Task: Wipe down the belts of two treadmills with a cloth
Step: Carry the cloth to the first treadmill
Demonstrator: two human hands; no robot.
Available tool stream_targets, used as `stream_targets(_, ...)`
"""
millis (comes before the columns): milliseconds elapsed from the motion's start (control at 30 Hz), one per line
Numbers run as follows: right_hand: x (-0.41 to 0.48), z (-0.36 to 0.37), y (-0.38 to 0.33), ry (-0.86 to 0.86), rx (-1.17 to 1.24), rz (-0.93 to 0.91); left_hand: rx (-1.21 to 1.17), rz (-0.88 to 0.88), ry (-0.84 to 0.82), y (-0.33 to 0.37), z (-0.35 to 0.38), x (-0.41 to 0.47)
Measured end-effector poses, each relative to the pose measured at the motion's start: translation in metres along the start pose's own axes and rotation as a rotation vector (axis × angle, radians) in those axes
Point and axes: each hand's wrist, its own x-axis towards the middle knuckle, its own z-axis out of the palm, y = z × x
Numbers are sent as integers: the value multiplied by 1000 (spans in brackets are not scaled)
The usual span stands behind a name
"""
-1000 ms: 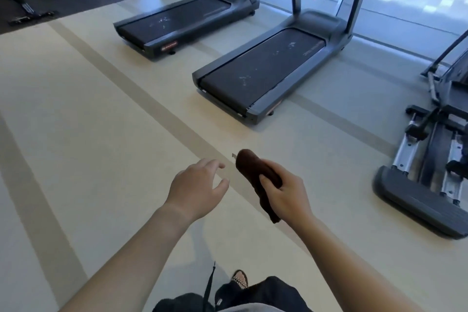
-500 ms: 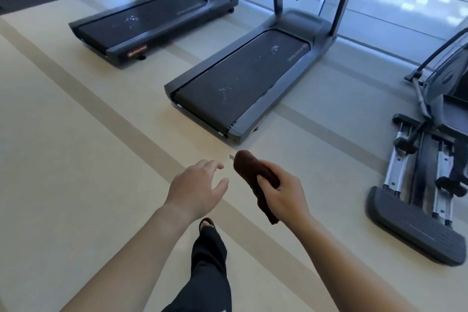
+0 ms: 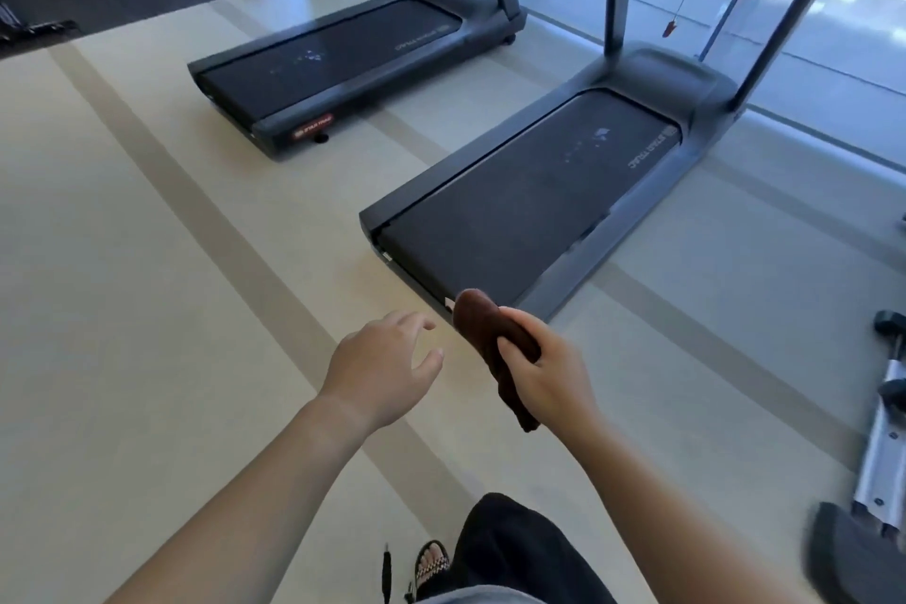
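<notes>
Within right hand (image 3: 549,383), brown cloth (image 3: 478,319)

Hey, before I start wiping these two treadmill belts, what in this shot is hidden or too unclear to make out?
- Both treadmill consoles: cut off by the top edge of the head view.
- Pale specks on the near belt and far belt: too small to identify.
- The cloth: its middle is hidden under the right hand gripping it.
- The machine at right: cut off by the right edge and blurred.
</notes>
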Motion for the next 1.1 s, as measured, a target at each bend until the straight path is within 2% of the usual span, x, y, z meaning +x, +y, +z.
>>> stream_targets(433, 302, 11, -29, -57, 12, -90, 1, -104, 48, -44, -61, 277)
stream_targets(667, 421, 37, -52, -147, 24, -80, -19, -184, 43, -88, -90, 375)
stream_targets(933, 559, 127, -97, -200, -6, -64, -48, -191, 65, -201, -135, 487)
stream_targets(1100, 657, 211, -146, -126, 16, -48, 24, -119, 32, -302, -189, 578)
